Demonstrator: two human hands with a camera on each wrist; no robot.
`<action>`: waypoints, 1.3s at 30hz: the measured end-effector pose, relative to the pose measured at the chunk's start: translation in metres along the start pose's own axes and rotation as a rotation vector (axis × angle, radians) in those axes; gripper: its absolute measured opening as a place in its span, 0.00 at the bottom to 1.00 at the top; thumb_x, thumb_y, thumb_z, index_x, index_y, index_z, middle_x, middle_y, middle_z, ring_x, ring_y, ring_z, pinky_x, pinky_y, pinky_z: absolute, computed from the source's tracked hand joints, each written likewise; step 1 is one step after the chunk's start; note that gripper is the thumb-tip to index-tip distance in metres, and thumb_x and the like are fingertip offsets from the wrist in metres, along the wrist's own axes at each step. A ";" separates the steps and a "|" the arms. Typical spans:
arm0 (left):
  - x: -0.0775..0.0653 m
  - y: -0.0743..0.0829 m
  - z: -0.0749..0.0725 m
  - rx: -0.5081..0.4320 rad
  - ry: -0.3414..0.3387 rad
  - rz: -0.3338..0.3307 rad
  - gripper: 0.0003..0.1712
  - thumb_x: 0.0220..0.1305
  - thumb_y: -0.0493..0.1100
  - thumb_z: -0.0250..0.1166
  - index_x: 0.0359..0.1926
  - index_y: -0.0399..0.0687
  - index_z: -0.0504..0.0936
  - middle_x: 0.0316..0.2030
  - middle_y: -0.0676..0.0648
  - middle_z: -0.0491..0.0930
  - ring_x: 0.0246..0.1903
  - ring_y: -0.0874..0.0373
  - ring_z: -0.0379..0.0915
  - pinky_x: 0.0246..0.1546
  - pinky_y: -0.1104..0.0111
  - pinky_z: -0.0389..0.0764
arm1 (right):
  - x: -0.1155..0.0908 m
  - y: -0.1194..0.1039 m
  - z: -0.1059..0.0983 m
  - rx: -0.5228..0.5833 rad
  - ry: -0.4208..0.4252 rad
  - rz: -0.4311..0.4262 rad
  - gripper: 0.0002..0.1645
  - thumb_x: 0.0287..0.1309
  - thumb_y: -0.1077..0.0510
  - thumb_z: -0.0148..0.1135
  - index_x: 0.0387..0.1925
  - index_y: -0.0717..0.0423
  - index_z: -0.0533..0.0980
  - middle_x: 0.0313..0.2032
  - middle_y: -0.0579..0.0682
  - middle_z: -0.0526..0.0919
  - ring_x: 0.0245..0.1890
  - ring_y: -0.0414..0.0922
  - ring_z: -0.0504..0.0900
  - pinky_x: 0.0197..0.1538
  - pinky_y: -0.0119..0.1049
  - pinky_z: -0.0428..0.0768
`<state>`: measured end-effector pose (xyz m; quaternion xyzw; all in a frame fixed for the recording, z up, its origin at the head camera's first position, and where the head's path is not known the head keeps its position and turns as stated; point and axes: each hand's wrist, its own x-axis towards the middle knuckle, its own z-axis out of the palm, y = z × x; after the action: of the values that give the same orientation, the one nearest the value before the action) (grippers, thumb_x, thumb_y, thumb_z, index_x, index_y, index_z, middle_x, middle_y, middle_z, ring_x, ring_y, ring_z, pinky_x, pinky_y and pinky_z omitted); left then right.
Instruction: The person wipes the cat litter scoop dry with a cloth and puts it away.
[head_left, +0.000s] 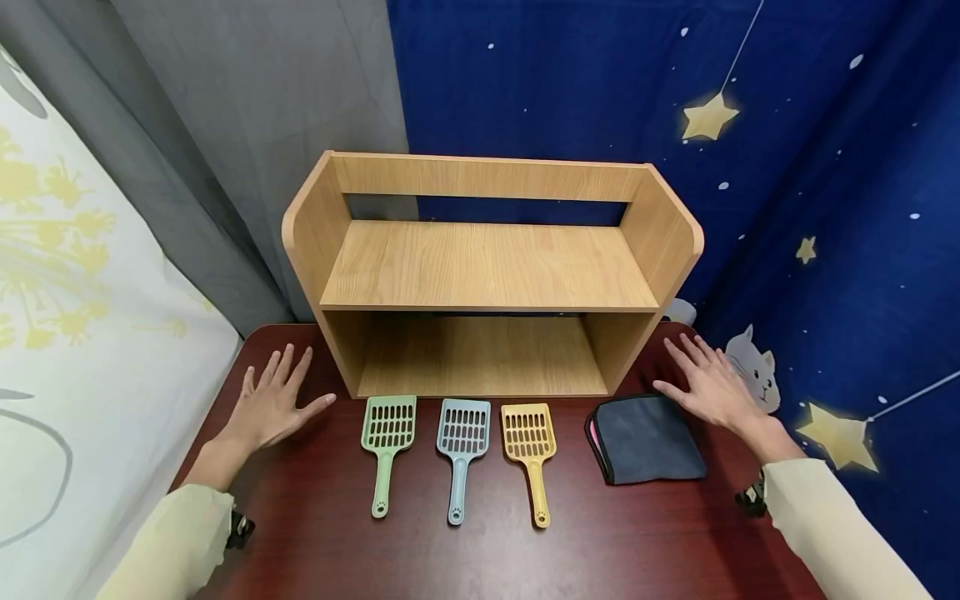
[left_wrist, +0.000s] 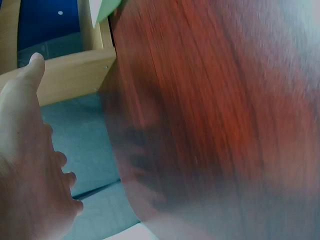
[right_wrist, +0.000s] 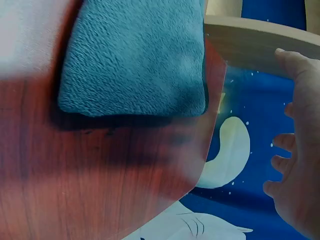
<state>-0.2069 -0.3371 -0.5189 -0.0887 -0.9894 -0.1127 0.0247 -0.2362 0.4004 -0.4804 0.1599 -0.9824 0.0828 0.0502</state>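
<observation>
My left hand (head_left: 268,410) is spread over the left side of the table, fingers straight, holding nothing. Nearest to it lies a green slotted litter scoop (head_left: 384,450). Beside that are a blue litter scoop (head_left: 461,454) and a yellow litter scoop (head_left: 532,458), all with handles towards me. Over the table's right side my right hand (head_left: 712,387) is spread and holds nothing. Just left of and below it lies a folded dark grey-blue cloth (head_left: 652,442) with black edging and a bit of pink at its left side. Its fuzzy surface fills the top of the right wrist view.
A two-tier wooden shelf (head_left: 491,267) stands at the back of the dark red table (head_left: 315,517), behind the scoops. Behind it hang a grey curtain (head_left: 262,83) and a blue star-patterned curtain (head_left: 562,83). A white patterned sheet (head_left: 90,350) hangs at the left.
</observation>
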 end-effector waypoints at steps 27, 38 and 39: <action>-0.046 0.048 0.043 -0.081 0.035 0.043 0.60 0.68 0.71 0.65 0.83 0.37 0.55 0.78 0.25 0.54 0.76 0.27 0.54 0.72 0.33 0.55 | -0.035 -0.044 0.044 0.010 0.005 -0.193 0.46 0.61 0.40 0.74 0.73 0.58 0.73 0.65 0.65 0.79 0.66 0.65 0.75 0.67 0.66 0.70; -0.062 0.081 0.055 -0.161 0.032 -0.013 0.61 0.66 0.71 0.68 0.81 0.33 0.57 0.75 0.26 0.62 0.70 0.25 0.63 0.63 0.32 0.68 | -0.025 -0.063 0.056 0.134 -0.063 -0.245 0.43 0.62 0.42 0.75 0.72 0.56 0.75 0.65 0.59 0.80 0.67 0.60 0.77 0.66 0.63 0.74; -0.063 0.084 0.055 -0.167 0.031 -0.021 0.61 0.65 0.71 0.68 0.80 0.33 0.58 0.74 0.26 0.63 0.69 0.25 0.64 0.62 0.32 0.69 | -0.023 -0.063 0.057 0.149 -0.068 -0.257 0.42 0.61 0.43 0.76 0.72 0.57 0.75 0.65 0.59 0.81 0.66 0.60 0.77 0.66 0.63 0.74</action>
<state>-0.1313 -0.2548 -0.5588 -0.0785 -0.9769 -0.1965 0.0314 -0.1979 0.3381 -0.5299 0.2901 -0.9462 0.1428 0.0152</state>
